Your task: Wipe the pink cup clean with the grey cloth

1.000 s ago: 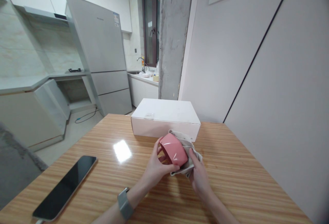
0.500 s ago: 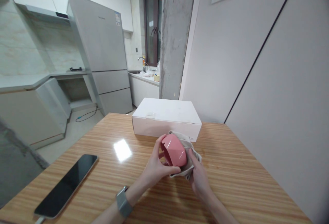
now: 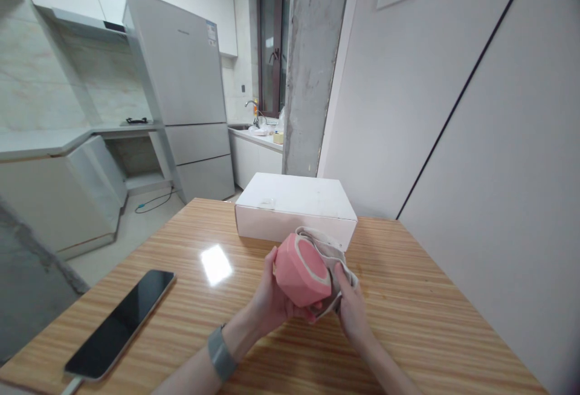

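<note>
My left hand (image 3: 272, 298) cups the pink bowl (image 3: 301, 269), base toward me, above the worktop (image 3: 408, 322) near the white box (image 3: 294, 208). My right hand (image 3: 351, 310) pinches a beige cloth (image 3: 333, 250) against its far side, steadying it for rubbing.

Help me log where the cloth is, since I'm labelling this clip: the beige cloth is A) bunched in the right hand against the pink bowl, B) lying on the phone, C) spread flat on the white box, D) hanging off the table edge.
A: the beige cloth is bunched in the right hand, pressed against the pink bowl that the left hand holds.
</note>
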A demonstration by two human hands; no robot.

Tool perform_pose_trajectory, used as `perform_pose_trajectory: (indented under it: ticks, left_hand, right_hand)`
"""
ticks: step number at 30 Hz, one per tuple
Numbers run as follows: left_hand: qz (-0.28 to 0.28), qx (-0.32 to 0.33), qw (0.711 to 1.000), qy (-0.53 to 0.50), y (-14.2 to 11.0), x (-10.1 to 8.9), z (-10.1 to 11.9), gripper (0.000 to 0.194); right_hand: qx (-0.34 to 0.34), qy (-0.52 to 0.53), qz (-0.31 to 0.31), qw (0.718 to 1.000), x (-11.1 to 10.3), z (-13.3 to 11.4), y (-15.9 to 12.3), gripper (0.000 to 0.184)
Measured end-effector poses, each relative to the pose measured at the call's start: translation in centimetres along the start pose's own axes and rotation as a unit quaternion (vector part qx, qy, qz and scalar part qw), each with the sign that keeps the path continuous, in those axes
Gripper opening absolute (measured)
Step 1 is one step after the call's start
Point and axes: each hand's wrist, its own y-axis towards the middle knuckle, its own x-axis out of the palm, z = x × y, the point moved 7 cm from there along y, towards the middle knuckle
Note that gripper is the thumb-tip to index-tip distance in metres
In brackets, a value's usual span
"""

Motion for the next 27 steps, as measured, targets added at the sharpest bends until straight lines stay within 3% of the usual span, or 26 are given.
perform_pose_trajectory:
  ticks: [3,6,9,11,17,24,27]
  left_hand:
    - [0.034,0.011,0.999,0.026,0.2,-0.5,-0.2,0.087]
    - [0.102,0.103,0.983,0.114,0.2,-1.5,0.4,0.075]
    - [0.12,0.19,0.945,0.239,-0.1,-1.3,1.3,0.087]
    - [0.12,0.213,0.929,0.279,-0.3,-1.1,1.5,0.092]
    - [0.151,0.226,0.894,0.357,-1.0,-0.4,2.4,0.098]
    - [0.167,0.208,0.885,0.382,-1.2,-0.7,2.7,0.076]
    - [0.16,0.219,0.89,0.367,-1.3,-0.7,2.9,0.077]
  right_hand:
    - [0.009,-0.001,0.016,1.0,-0.2,0.6,0.3,0.042]
    - [0.007,0.013,0.042,0.999,-0.9,1.0,1.0,0.044]
    - [0.053,0.038,0.032,0.997,-0.9,1.5,1.3,0.047]
    - [0.071,0.042,0.019,0.996,-0.8,1.6,1.2,0.048]
    - [0.087,0.002,0.024,0.996,-1.4,2.1,0.9,0.056]
    - [0.104,0.017,0.028,0.994,-1.0,2.4,0.6,0.055]
    - [0.092,0.061,0.03,0.993,-0.6,1.7,0.6,0.045]
